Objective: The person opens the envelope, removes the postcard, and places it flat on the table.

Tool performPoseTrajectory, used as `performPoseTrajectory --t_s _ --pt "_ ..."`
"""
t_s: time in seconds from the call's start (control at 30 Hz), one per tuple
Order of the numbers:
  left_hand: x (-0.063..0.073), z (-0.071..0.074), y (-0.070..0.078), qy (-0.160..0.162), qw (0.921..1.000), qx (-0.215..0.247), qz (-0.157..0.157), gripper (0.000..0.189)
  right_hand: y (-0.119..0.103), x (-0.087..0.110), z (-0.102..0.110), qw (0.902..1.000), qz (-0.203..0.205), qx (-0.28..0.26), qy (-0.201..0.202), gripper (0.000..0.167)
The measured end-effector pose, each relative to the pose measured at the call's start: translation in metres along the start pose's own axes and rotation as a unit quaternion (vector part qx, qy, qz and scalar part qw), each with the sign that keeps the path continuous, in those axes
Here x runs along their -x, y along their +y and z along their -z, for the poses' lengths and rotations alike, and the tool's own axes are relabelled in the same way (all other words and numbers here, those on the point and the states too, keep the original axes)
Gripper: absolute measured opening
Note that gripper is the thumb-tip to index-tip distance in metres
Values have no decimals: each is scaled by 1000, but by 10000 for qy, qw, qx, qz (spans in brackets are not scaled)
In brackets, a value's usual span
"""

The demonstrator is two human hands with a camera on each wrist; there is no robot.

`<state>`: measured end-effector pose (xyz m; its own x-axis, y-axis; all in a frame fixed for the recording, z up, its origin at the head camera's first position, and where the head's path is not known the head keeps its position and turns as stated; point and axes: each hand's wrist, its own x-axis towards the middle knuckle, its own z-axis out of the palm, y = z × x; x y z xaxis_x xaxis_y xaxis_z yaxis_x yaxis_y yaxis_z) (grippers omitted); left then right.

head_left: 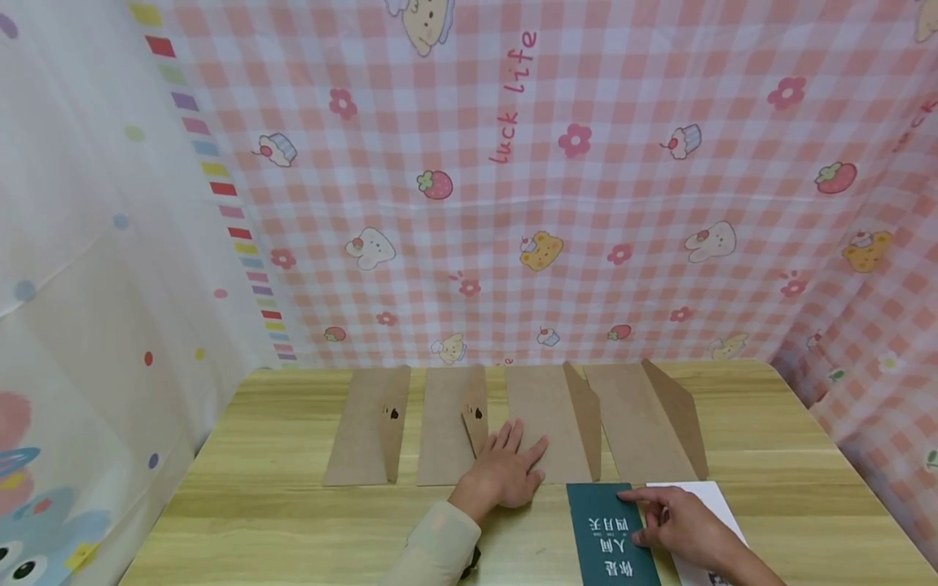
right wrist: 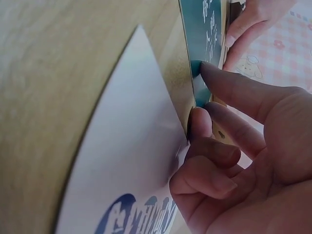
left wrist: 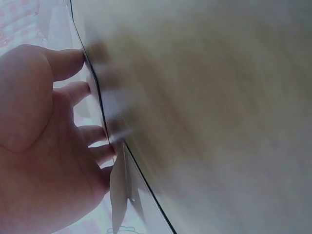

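My left hand [head_left: 506, 472] lies palm down with spread fingers on the brown paper envelopes, across the flap of the second envelope [head_left: 443, 427] and the near left part of the third envelope [head_left: 538, 423]. My right hand [head_left: 685, 525] has thumb and index fingertips on the right side of a dark green card [head_left: 593, 509] with white Chinese characters. In the right wrist view its other fingers curl in beside the corner of a white card [right wrist: 122, 122] printed with blue at the bottom. The green card lies close in front of the third envelope.
Another envelope [head_left: 359, 427] lies at the left of the row, and a fourth envelope [head_left: 645, 431] at the right. Several flaps stand partly raised along their right sides. The wooden table [head_left: 242, 505] ends against a pink checked cloth [head_left: 469, 285] behind.
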<state>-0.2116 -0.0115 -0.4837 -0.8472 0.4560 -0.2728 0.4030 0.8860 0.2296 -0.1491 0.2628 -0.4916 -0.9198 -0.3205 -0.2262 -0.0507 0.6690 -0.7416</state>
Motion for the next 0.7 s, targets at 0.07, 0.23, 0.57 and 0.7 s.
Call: performPoseTrajectory --t_s 0.07,0.23,0.57,0.7 --pt "0 0 0 2 10000 4 9 55 0 0 0 10000 4 -1 7 54" --pt "-1 0 0 -3 10000 58 8 55 0 1 0 10000 13 -22 38 54" --pt "-1 2 1 -12 9997 241 40 54 0 0 -1 10000 -11 11 79 54" --pt "-1 1 1 -2 9996 278 36 54 1 0 0 10000 5 38 83 54"
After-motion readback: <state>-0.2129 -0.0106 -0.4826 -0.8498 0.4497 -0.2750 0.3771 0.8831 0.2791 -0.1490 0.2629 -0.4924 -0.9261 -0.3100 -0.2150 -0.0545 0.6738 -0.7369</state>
